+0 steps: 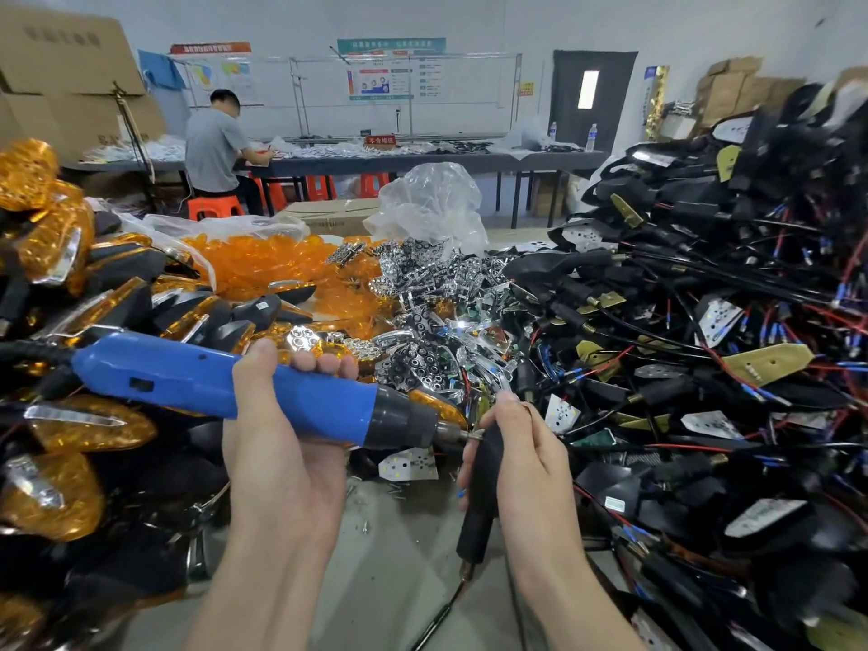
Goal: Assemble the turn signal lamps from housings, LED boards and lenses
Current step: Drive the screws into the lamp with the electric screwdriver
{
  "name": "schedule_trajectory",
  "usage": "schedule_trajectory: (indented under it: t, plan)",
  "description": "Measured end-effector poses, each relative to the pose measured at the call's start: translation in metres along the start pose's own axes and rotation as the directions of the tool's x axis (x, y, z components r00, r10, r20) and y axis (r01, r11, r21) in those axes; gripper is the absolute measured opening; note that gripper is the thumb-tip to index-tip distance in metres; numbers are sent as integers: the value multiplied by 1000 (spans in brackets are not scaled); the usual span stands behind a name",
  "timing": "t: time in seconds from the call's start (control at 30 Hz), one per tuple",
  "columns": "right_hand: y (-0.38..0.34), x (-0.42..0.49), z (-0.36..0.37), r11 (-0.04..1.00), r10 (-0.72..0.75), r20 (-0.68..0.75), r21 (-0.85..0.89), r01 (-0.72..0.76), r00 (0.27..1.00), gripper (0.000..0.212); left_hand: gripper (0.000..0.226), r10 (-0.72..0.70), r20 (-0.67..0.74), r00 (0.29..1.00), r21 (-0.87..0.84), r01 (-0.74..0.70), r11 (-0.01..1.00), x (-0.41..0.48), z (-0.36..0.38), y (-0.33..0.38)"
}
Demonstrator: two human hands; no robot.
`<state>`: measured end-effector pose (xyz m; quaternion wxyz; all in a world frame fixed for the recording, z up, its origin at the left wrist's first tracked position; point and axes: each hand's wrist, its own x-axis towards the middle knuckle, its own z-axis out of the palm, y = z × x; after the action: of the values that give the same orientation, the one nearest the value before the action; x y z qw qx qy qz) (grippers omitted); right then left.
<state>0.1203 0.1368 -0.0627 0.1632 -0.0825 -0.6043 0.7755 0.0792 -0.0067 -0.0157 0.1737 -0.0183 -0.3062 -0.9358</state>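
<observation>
The housing (477,514), judged light and stiff, is held mid-body in the right grip (526,462), the driver (211,382) clasped in the left grip (282,439).

white wall (657,25), dark door (592,94), long table (422,161)

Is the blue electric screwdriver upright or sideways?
Sideways: left hand grips the blue electric screwdriver near level, bit at the black plastic housing in the right hand.
</observation>
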Motion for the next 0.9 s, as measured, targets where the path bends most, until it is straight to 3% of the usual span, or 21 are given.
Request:
schedule_trajectory:
  t: [0.57, 0.73, 0.9]
  plan:
    - [12, -3, 5, 920, -321, 0, -236, 312, 947, 41, 30, -62, -108, 992, -62, 56, 996, 5, -8, -3]
    - [14, -1, 2, 878, -390, -11, -307, 368, 921, 37, 22, -33, -176, 984, 31, 39, 999, 3, -4, -2]
    - [7, -3, 0, 876, -395, -21, -311, 369, 919, 36, 21, -195, -316, 929, -34, 194, 980, 1, -6, 3]
